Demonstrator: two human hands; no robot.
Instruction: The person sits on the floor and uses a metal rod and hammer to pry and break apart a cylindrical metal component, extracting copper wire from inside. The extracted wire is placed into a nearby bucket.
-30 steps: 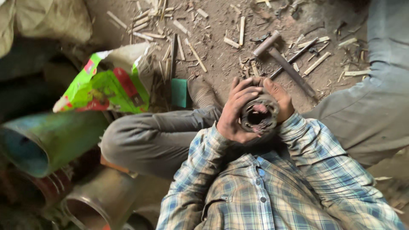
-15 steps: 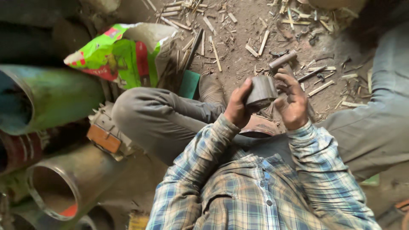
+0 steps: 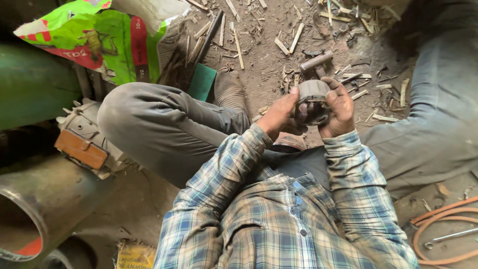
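Bare brown earth (image 3: 259,55) is seen as the ground, and it is littered with many short pale wood splinters (image 3: 239,47). On the left side, large round metal pipes are laid — a green one (image 3: 30,84) above and a grey rusty one (image 3: 45,199) below. A green and red printed plastic sack (image 3: 94,40) is propped at the top left, and a grey ribbed metal casing with an orange plate (image 3: 84,142) is placed against the person's bent knee. At the lower right, a coiled orange hose (image 3: 443,224) is seen, with a thin metal tool lying across it. A small flat green block (image 3: 201,82) lies beside the worn shoe. In the middle, a dark round metal cylinder part (image 3: 311,102) is held in front of the chest, above the ground. It is gripped from both sides — the left hand (image 3: 279,114) is closed on its left edge, and the right hand (image 3: 341,109) is wrapped around its right edge. A grey hammer (image 3: 316,62) lies on the earth just behind it.
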